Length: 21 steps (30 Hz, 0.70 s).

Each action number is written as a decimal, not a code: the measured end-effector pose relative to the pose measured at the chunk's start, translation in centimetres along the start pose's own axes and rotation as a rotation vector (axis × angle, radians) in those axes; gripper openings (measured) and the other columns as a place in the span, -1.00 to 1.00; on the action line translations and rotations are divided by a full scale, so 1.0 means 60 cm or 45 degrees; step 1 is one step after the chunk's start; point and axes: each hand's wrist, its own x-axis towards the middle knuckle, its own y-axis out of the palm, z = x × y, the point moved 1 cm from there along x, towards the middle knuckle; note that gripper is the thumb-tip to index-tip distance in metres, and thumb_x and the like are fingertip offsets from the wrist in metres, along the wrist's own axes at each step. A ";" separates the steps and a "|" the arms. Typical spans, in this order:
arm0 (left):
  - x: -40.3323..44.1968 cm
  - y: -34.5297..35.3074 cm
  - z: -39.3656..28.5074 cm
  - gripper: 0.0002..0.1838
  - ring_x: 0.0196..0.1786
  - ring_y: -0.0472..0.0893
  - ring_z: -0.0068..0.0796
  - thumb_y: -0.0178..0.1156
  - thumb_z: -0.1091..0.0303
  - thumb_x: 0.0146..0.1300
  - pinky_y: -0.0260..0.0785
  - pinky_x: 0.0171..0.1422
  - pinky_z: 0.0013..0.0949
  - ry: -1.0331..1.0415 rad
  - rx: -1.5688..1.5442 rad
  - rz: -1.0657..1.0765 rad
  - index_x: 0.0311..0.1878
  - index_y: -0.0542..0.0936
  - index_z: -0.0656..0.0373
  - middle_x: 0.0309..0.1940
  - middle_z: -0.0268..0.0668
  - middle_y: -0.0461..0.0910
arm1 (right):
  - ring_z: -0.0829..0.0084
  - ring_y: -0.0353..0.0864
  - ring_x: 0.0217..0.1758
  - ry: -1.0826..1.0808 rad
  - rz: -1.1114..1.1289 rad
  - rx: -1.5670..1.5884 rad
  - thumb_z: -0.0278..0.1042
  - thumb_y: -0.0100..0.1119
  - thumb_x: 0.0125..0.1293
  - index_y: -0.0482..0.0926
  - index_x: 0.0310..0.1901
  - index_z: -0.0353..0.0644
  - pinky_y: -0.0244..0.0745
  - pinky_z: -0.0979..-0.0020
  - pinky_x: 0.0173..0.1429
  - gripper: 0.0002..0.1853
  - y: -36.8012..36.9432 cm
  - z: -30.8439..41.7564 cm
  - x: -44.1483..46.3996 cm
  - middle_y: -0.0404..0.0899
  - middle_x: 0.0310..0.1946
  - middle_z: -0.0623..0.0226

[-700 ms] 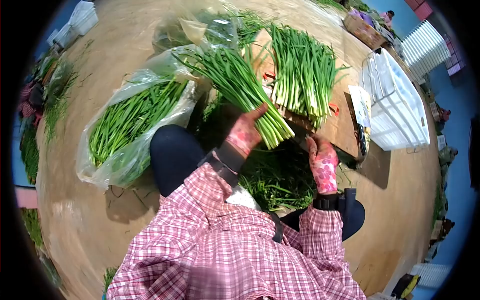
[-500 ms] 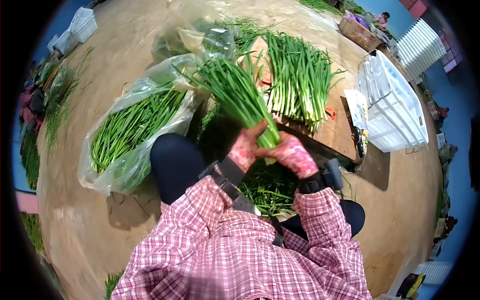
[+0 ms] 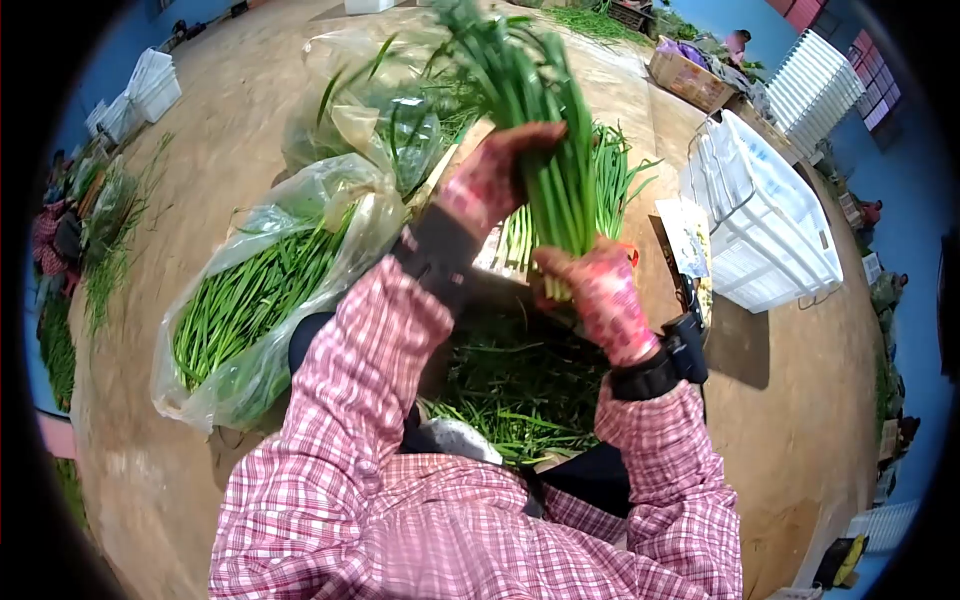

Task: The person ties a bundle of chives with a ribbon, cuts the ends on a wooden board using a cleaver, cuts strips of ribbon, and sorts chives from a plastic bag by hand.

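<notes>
Bunch of green stalks (image 3: 565, 205) toward twelve to one o'clock, raised between both hands, pale ends down, leafy tops blurred. Left hand (image 3: 492, 178) mostly closed about mid-length, one digit across the front; right hand (image 3: 597, 297) curled tight around the lower ends, pale tips just showing beside the fingers. Behind, toward one o'clock, more stalks (image 3: 612, 165) on a wooden board (image 3: 655, 288), near a white sheet (image 3: 684, 228). At nine o'clock, long greens (image 3: 260, 305) inside a clear plastic bag (image 3: 325, 188); between two and three, a white crate (image 3: 760, 255). Loose trimmings (image 3: 505, 425) below, at six.
</notes>
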 end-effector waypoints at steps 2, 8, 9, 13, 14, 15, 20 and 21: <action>0.079 0.002 -0.022 -0.59 -0.04 0.69 -0.39 0.22 0.26 0.31 0.56 0.14 -0.24 -0.048 0.012 0.113 0.16 0.57 0.25 -0.02 -0.19 0.67 | 0.38 0.68 -0.49 0.175 -0.101 0.147 -0.31 0.45 0.14 0.55 -0.25 -0.42 0.61 0.41 -0.55 -0.66 -0.021 0.041 0.026 0.61 -0.48 0.25; 0.233 -0.060 0.015 -0.39 -0.07 0.69 -0.27 0.36 -0.11 0.14 0.52 0.10 -0.24 -0.074 0.883 -0.186 0.02 0.66 0.27 -0.11 -0.11 0.70 | 0.40 0.68 -0.47 0.502 -0.148 -0.218 -0.24 0.34 0.25 0.66 -0.14 -0.35 0.57 0.44 -0.44 -0.68 -0.095 -0.043 0.123 0.68 -0.36 0.26; 0.263 -0.102 0.037 -0.20 0.05 0.64 -0.21 0.30 -0.30 0.06 0.45 0.19 -0.22 -0.249 1.468 -0.288 0.09 0.60 0.30 -0.01 -0.05 0.66 | 0.40 0.70 -0.40 0.502 -0.089 -0.217 -0.24 0.32 0.26 0.66 -0.11 -0.33 0.56 0.45 -0.45 -0.69 -0.108 -0.079 0.132 0.67 -0.34 0.28; 0.270 -0.180 0.085 0.26 0.36 0.39 0.02 0.02 -0.71 -0.11 0.26 0.40 -0.16 -0.411 2.134 -0.376 0.30 0.39 0.39 0.26 0.13 0.43 | 0.49 0.61 -0.42 0.683 -0.050 0.199 -0.30 0.11 0.38 0.60 0.04 -0.27 0.37 0.50 -0.50 -0.70 -0.116 -0.126 0.130 0.62 -0.24 0.34; 0.267 -0.190 0.085 0.28 0.38 0.36 0.03 -0.01 -0.72 -0.09 0.22 0.43 -0.16 -0.420 1.980 -0.361 0.32 0.36 0.41 0.28 0.15 0.40 | 0.48 0.61 -0.41 0.528 0.007 0.104 -0.31 0.12 0.37 0.60 0.04 -0.28 0.36 0.50 -0.51 -0.70 -0.119 -0.130 0.125 0.61 -0.24 0.33; 0.252 -0.191 0.074 0.32 0.43 0.32 -0.05 -0.07 -0.68 0.02 0.15 0.47 -0.29 -0.329 1.951 -0.365 0.43 0.13 0.50 0.35 0.18 0.31 | 0.48 0.62 -0.41 0.374 0.066 0.006 -0.31 0.12 0.37 0.59 0.03 -0.29 0.35 0.50 -0.51 -0.70 -0.122 -0.136 0.116 0.61 -0.25 0.33; 0.211 -0.238 0.008 0.08 0.38 0.39 -0.05 0.10 -0.46 0.16 0.25 0.40 -0.26 -0.148 1.851 -0.674 0.38 0.28 0.44 0.33 0.17 0.35 | 0.49 0.44 -0.61 0.816 -0.158 0.469 -0.27 0.14 0.36 0.58 -0.01 -0.25 0.32 0.50 -0.55 -0.72 -0.105 -0.092 0.123 0.60 -0.44 0.27; 0.206 -0.244 0.011 -0.12 0.30 0.47 -0.04 0.17 -0.26 0.24 0.33 0.33 -0.25 0.147 2.152 -0.788 0.35 0.35 0.36 0.27 0.11 0.43 | 0.51 0.33 -0.69 0.852 -0.201 0.491 -0.24 0.14 0.37 0.58 -0.02 -0.21 0.30 0.50 -0.56 -0.73 -0.103 -0.094 0.126 0.59 -0.50 0.26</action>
